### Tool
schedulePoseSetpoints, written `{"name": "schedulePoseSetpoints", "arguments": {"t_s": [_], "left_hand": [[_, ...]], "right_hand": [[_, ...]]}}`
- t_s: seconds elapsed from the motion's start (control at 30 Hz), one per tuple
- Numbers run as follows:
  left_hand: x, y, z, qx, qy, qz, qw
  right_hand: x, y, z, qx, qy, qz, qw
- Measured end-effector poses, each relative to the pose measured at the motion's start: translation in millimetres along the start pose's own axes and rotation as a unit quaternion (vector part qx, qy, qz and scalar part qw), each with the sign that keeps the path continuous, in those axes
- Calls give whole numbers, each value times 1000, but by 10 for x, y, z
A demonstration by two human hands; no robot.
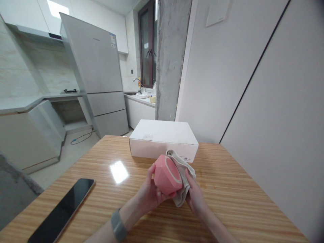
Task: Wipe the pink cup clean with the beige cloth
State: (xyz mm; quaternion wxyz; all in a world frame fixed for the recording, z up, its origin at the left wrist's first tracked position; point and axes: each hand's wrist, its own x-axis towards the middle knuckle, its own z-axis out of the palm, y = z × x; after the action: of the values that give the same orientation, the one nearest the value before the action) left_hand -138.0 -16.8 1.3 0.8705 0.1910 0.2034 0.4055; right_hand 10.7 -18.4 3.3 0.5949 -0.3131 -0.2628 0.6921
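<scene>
A pink faceted bowl [163, 177] is tilted on its side above the table, its round base ring turned to the right. My left hand [149, 194] grips it from the left and below, thumb on the near side and fingers underneath. A folded grey-beige cloth [183, 172] lies against the base side of the bowl. My right hand [193, 190] is closed on that cloth, with the thumb on top and the other fingers partly hidden behind it. On my left wrist is a grey band [118, 225].
Behind my hands, a white cardboard box [163, 133] stands on the wood-grain table [240, 189]. At the left edge lies a black smartphone [63, 211]. Beyond are a grey fridge [101, 64], a sink counter and a concrete pillar; a white wall flanks the right.
</scene>
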Motion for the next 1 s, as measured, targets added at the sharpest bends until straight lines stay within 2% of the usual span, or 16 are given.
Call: {"name": "schedulePoseSetpoints", "arguments": {"t_s": [0.17, 0.4, 0.57, 0.63, 0.77, 1.0], "left_hand": [[48, 1, -79, -3, 6, 73, 997], [62, -64, -127, 36, -32, 141, 989], [41, -53, -123, 104, 29, 221, 969], [30, -32, -121, 128, 44, 206, 969], [20, -2, -84, 140, 53, 134, 980], [31, -2, -36, 146, 79, 199, 966]], "right_hand": [[-36, 15, 19, -6, 18, 16, 1000], [-37, 18, -31, -4, 3, 30, 1000], [-52, 65, -53, 11, -2, 36, 999], [-47, 67, -49, 14, -4, 39, 999], [-17, 39, -46, 27, -3, 43, 999], [-6, 17, -18, 30, -14, 34, 999]]}}
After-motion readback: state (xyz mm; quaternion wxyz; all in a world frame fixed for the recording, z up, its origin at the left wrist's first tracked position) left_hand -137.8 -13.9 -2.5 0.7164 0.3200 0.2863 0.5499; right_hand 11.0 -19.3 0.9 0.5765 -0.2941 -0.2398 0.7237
